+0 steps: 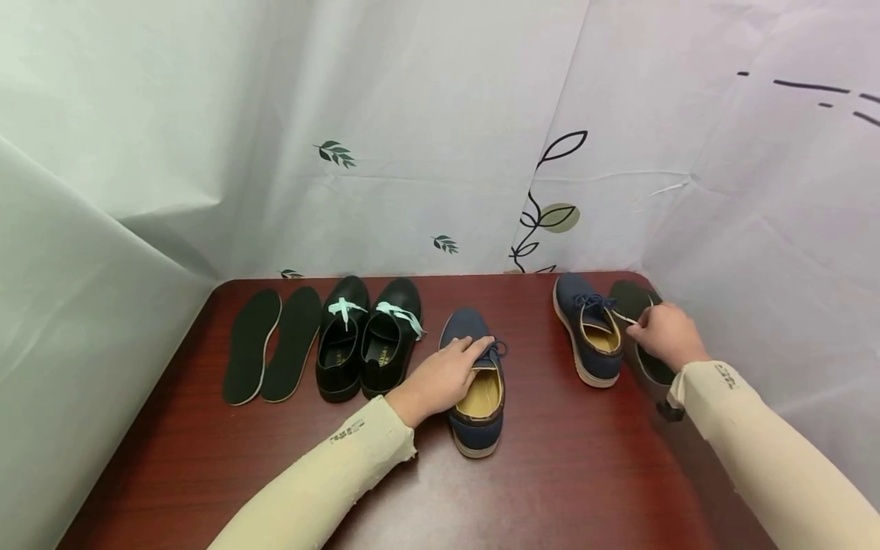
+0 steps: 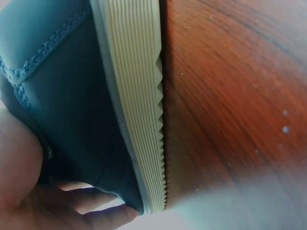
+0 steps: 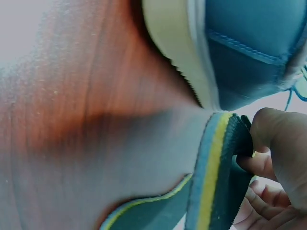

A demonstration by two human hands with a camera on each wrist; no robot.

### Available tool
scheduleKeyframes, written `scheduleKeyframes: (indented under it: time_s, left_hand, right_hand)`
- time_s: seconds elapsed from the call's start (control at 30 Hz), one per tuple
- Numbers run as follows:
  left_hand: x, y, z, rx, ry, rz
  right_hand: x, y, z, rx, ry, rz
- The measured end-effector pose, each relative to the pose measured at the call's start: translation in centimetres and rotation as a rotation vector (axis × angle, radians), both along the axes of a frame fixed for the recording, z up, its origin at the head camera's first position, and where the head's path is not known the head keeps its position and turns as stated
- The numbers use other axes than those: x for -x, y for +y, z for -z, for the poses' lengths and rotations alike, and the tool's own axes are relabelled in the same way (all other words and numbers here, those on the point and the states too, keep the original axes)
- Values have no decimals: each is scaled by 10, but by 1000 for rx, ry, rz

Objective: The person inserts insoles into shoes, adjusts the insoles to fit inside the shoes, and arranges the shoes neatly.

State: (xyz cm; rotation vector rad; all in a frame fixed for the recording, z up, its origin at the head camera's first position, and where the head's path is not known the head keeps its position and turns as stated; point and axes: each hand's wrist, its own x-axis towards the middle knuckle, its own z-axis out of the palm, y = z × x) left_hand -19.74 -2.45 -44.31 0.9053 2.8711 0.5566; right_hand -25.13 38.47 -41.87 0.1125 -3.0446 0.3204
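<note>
My left hand point(image 1: 443, 378) holds the navy lace-up shoe point(image 1: 479, 439) at the middle of the table, lying over its upper beside the laces. The left wrist view shows fingertips by the ribbed beige sole point(image 2: 136, 96). At the far right, my right hand point(image 1: 665, 334) pinches the edge of a dark insole point(image 3: 211, 177) between thumb and fingers. That insole stands tilted up, showing yellow and grey layers along its edge. A second insole point(image 3: 148, 213) lies lower beside it. The other navy shoe point(image 1: 577, 336) stands just left of my right hand.
Two black shoes point(image 1: 340, 374) with mint laces stand left of the middle. Further left, two dark insoles point(image 1: 249, 347) lie flat side by side. A white patterned sheet point(image 1: 440, 137) hangs behind and along both sides of the red-brown table point(image 1: 550, 473).
</note>
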Motion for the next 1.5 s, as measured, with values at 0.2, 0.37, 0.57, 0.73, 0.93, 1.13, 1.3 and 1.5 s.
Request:
scheduleKeyframes:
  time_s: [0.2, 0.37, 0.57, 0.73, 0.93, 1.13, 1.3, 1.5]
  left_hand:
    - [-1, 0, 0, 9, 14, 8]
    - [0, -1, 0, 34, 34, 14]
    - [2, -1, 1, 50, 37, 16]
    - [5, -3, 2, 70, 47, 20]
    - [5, -2, 3, 78, 65, 35]
    - [4, -2, 3, 78, 70, 44]
    - [6, -3, -1, 67, 48, 52]
    - [10, -8, -7, 7, -66, 42]
  right_hand:
    - [-4, -2, -12, 28, 29, 7]
    - [-6, -9, -23, 48, 95, 1]
    - [-15, -29, -35, 53, 160, -43]
    - [-26, -61, -38, 40, 173, -114]
    - [-40, -95, -47, 37, 238, -174]
    - [-61, -124, -54, 62, 254, -251]
    - [-82, -145, -55, 80, 206, -340]
    - [-105, -162, -56, 80, 171, -410]
